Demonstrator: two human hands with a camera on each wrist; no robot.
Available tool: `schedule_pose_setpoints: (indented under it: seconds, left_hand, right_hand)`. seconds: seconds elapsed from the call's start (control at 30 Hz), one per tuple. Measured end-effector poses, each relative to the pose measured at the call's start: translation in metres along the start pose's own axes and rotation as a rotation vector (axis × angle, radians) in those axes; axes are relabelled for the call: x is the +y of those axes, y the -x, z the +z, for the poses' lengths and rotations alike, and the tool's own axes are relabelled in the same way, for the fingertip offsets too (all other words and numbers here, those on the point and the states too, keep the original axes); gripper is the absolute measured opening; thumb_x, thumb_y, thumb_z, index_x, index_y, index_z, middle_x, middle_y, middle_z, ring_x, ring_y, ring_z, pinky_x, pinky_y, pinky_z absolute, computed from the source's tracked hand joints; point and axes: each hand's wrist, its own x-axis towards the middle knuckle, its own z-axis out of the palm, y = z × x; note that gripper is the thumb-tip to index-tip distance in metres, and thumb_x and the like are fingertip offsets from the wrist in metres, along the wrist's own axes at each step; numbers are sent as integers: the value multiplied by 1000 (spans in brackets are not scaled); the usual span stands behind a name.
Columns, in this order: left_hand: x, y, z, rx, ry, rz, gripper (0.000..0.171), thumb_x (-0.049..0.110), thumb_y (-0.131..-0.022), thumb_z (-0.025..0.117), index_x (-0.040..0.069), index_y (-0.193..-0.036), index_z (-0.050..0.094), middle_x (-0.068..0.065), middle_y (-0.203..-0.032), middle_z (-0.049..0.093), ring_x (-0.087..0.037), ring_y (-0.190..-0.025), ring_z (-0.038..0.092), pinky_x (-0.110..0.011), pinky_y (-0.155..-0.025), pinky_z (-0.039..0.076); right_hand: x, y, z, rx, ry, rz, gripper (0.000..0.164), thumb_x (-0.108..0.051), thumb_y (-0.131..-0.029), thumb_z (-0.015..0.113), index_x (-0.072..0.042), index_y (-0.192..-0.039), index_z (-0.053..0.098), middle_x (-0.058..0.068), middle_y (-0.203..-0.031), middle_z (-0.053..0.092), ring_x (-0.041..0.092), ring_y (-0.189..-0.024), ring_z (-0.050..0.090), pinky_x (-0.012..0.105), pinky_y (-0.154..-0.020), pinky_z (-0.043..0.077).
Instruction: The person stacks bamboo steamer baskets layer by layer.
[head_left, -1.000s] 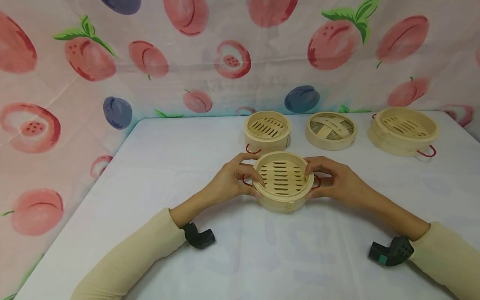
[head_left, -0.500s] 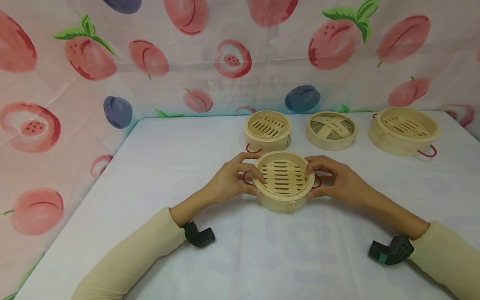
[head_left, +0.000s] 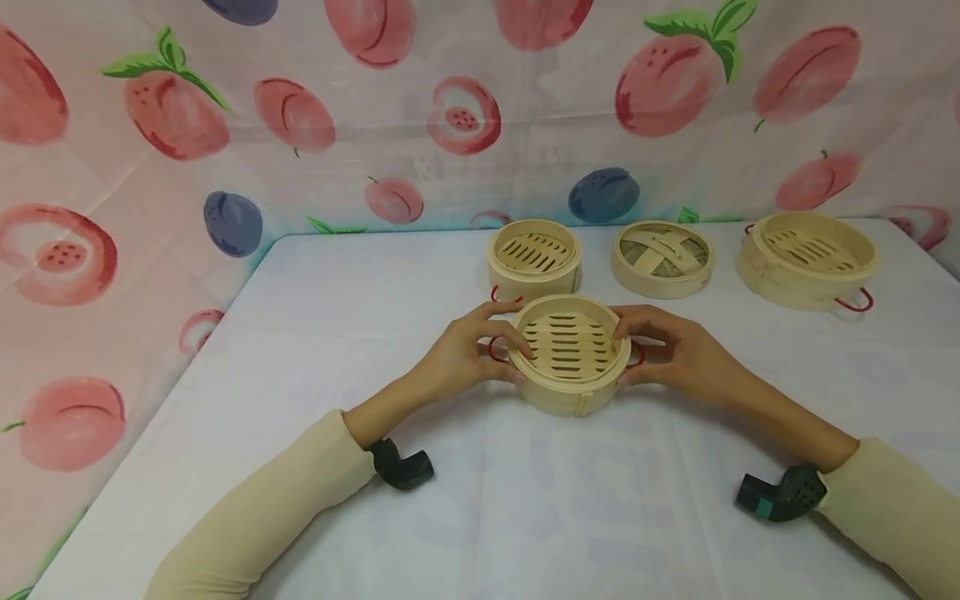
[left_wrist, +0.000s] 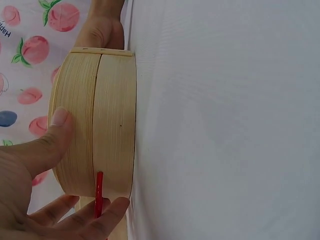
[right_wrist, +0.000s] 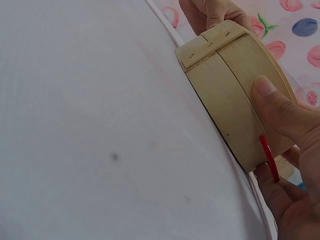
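A small round bamboo steamer basket (head_left: 570,354) with a slatted floor and red side handles is between my two hands. My left hand (head_left: 480,350) grips its left side, fingers over the rim and thumb on the near wall. On the opposite side my right hand (head_left: 675,350) holds it the same way. In the left wrist view the thumb presses the basket's wall (left_wrist: 112,120) beside a red handle (left_wrist: 99,192). The right wrist view shows the other thumb on the wall (right_wrist: 215,95), near the second red handle (right_wrist: 269,155). The basket is level, close over the white table.
Directly behind the held basket stands another slatted steamer basket (head_left: 536,283) with a red handle. A woven steamer lid (head_left: 663,283) lies at the back, and a larger basket (head_left: 795,287) stands at the back right. A fruit-print cloth (head_left: 300,183) hangs behind the white table (head_left: 337,333).
Both hands have moved the held basket slightly away from me, nearer the basket behind it, which it now overlaps a little more in view. The grip looks the same.
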Motion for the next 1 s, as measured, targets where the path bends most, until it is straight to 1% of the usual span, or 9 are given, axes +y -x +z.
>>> schedule_pose_setpoints:
  seconds: [0.17, 0.27, 0.43, 0.53, 0.63, 0.73, 0.8, 0.9, 1.0]
  left_hand:
    - [-1, -1, -2, -29, -19, 12, 26, 9, -70, 86, 12, -93, 73, -5, -142, 43, -18, -120, 47, -33, -74, 53]
    - [-2, -4, -8, -66, -33, 20, 30, 5, -73, 83, 10, -100, 71, -8, -141, 44, -19, -130, 40, -33, -78, 54]
    - [2, -13, -24, -125, -76, 18, 39, -8, -82, 70, 6, -118, 63, -12, -135, 50, -25, -118, 54, -34, -84, 53]
    - [5, -22, -36, -79, -136, 36, 40, -9, -84, 67, 6, -121, 61, -9, -126, 57, -28, -108, 60, -37, -86, 52]
    - [4, -32, -49, 16, -202, 27, 38, -3, -84, 70, 7, -120, 62, -5, -121, 59, -30, -108, 59, -38, -87, 51]
    - [0, -42, -58, 80, -261, -13, 38, 5, -84, 74, 9, -120, 63, -4, -125, 57, -29, -111, 57, -36, -85, 52]
    - [-5, -49, -61, 95, -293, -34, 38, 6, -84, 74, 10, -121, 63, -5, -129, 54, -30, -114, 54, -36, -86, 51]
    - [-12, -58, -62, 84, -342, -60, 38, 8, -85, 74, 11, -121, 63, -8, -133, 50, -29, -119, 50, -39, -89, 50]
    - [-20, -68, -60, 58, -377, -89, 40, 9, -84, 74, 11, -123, 63, -11, -137, 46, -29, -122, 46, -42, -92, 48]
  right_hand:
    - [3, -1, -2, -14, -18, 7, 51, 6, -67, 82, -3, -111, 56, 17, -139, 45, 14, -130, 42, 21, -94, 44]
    - [3, -1, -2, -22, -22, 14, 51, 6, -69, 81, -4, -111, 55, 17, -140, 44, 13, -129, 42, 21, -95, 43]
    - [3, 1, -2, -24, -19, 26, 51, 6, -69, 81, -3, -113, 55, 18, -139, 45, 11, -130, 41, 20, -95, 44]
    - [4, 1, -3, -26, -20, 25, 52, 6, -70, 80, -2, -114, 55, 18, -138, 45, 11, -131, 39, 20, -94, 44]
    - [5, 2, -4, -30, -30, 31, 52, 7, -71, 80, -2, -116, 54, 18, -138, 45, 11, -132, 38, 21, -95, 44]
    - [6, 2, -4, -30, -38, 43, 53, 6, -72, 79, -2, -118, 54, 18, -140, 44, 11, -130, 40, 20, -95, 44]
    - [6, 2, -4, -31, -44, 47, 56, 6, -72, 79, -2, -122, 53, 17, -141, 43, 14, -126, 45, 21, -93, 45]
    - [7, 1, -4, -37, -55, 49, 65, 6, -73, 79, -2, -131, 49, 16, -139, 44, 19, -112, 51, 21, -90, 47]
    - [7, 1, -4, -44, -78, 52, 72, 7, -75, 77, -3, -138, 44, 13, -137, 45, 22, -111, 52, 23, -90, 48]
